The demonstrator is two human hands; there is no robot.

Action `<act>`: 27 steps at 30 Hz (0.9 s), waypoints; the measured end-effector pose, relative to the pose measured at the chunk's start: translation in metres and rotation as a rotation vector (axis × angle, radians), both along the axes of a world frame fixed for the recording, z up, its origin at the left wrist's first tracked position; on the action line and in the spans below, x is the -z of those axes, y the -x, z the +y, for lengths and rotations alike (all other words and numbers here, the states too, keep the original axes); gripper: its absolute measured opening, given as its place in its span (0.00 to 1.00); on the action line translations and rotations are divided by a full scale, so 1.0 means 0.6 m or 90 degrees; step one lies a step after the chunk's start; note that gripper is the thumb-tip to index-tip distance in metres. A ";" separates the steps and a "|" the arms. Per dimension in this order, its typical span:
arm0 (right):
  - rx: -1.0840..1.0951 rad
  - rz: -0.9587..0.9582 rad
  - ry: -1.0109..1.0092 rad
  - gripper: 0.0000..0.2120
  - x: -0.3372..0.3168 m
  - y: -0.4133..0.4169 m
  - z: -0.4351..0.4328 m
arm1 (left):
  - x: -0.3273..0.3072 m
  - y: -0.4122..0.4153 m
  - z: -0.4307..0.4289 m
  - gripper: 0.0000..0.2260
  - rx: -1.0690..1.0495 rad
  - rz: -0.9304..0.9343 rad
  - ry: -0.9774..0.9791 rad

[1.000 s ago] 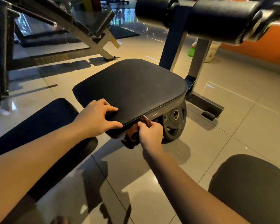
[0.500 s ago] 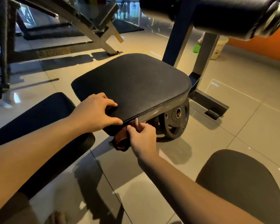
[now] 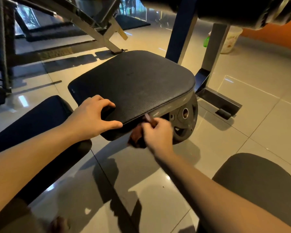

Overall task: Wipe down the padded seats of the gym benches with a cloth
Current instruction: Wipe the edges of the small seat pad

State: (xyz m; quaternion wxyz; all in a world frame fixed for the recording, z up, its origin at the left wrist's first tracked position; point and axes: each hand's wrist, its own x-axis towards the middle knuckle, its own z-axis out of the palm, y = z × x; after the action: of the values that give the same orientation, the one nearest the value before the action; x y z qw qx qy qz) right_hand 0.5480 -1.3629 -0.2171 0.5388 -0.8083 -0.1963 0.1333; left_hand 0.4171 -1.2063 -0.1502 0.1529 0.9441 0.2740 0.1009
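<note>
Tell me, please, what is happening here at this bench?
A person is wiping a black padded seat. The left hand holds its near corner with curled fingers. The right hand pinches a crumpled brown cloth against the seat's front edge, just below the top surface. A black round weight plate stands on the tiled floor behind the cloth, under the seat.

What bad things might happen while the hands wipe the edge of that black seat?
The right hand holds the brown cloth under the padded seat edge, close to the weight plate, so knuckles might bump the plate. The cloth hangs loose and might slip onto the floor. The left hand grips the seat's corner; if the pad shifts, fingers may get pinched.
</note>
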 end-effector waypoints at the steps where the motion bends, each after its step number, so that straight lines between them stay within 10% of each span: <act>1: 0.076 0.032 -0.010 0.06 -0.009 -0.037 -0.003 | 0.000 0.002 -0.002 0.32 0.001 -0.002 0.007; 4: 0.214 0.099 -0.042 0.07 -0.036 -0.100 -0.021 | -0.001 0.000 -0.002 0.32 0.001 0.005 -0.003; 10: -0.099 -0.004 -0.026 0.09 0.006 0.030 -0.006 | -0.008 -0.020 -0.006 0.32 -0.029 0.022 -0.007; 15: 0.225 0.169 -0.114 0.08 -0.013 -0.122 -0.013 | -0.010 -0.019 -0.004 0.32 -0.024 0.041 0.003; 21: -0.047 -0.034 -0.018 0.11 -0.003 0.009 -0.009 | -0.028 -0.037 -0.007 0.34 -0.029 0.101 -0.022; 27: 0.168 0.031 -0.025 0.09 -0.020 -0.083 -0.014 | -0.026 -0.026 -0.012 0.33 -0.028 0.096 -0.009</act>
State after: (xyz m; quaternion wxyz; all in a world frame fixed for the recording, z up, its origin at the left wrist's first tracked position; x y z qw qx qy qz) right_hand 0.5976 -1.3714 -0.2052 0.5721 -0.8128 -0.0780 0.0773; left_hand 0.4329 -1.2137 -0.1344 0.1231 0.9438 0.3049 0.0344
